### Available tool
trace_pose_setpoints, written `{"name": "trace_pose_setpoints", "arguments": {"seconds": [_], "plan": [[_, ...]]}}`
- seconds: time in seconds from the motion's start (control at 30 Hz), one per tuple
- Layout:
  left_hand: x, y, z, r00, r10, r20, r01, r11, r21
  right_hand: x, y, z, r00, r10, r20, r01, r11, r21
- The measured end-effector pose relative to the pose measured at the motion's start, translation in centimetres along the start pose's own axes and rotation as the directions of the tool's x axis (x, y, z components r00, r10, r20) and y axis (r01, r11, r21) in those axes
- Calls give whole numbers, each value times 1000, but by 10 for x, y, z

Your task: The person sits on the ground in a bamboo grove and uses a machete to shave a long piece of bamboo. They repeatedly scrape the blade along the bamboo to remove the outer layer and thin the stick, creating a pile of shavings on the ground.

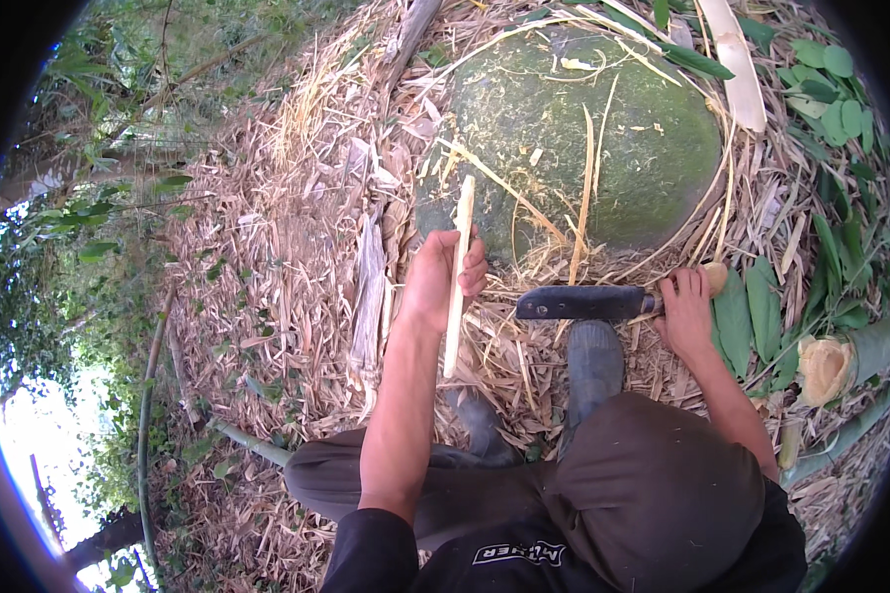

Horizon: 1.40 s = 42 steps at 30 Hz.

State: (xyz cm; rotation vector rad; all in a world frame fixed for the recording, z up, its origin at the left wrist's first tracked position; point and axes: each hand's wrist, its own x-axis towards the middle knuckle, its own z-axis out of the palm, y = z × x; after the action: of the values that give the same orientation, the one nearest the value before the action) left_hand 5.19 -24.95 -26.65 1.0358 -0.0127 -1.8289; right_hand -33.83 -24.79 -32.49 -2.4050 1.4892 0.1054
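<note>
My left hand is closed around a pale, peeled wooden stick. The stick stands lengthwise in the view, its upper end close to the near left edge of a large mossy green rock. To the right, my right hand grips the handle of a machete. Its dark, broad blade points left, above my right boot, and is apart from the stick. A light wooden knob shows beside my right fingers. Wood shavings and thin strips lie on the rock.
Dry bamboo leaves cover the ground. A cut green bamboo pole and leafy branches lie at right, with a flat pale wood strip at far right. Another green pole is left of my knee. Dense plants stand at left.
</note>
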Motion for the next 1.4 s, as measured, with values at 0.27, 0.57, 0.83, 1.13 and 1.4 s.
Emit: {"name": "trace_pose_setpoints", "arguments": {"seconds": [0.27,0.57,0.83,1.13,1.4], "plan": [[-43,2,26,993,-14,-119,29,992,121,-1,25,-33,967,-208,150,190,973,128],[-72,10,26,999,-45,-26,45,999,13,-15,12,-53,999,-8,-39,24,896,443],[-38,7,77,972,51,-230,2,974,227,43,-62,-71,935,217,-280,91,616,782],[-67,-5,56,984,-50,-172,74,988,138,86,-96,-76,980,-4,-200,140,725,674],[-61,3,37,977,-207,-56,197,969,-149,109,-112,-80,971,-199,-135,240,805,543]]}}
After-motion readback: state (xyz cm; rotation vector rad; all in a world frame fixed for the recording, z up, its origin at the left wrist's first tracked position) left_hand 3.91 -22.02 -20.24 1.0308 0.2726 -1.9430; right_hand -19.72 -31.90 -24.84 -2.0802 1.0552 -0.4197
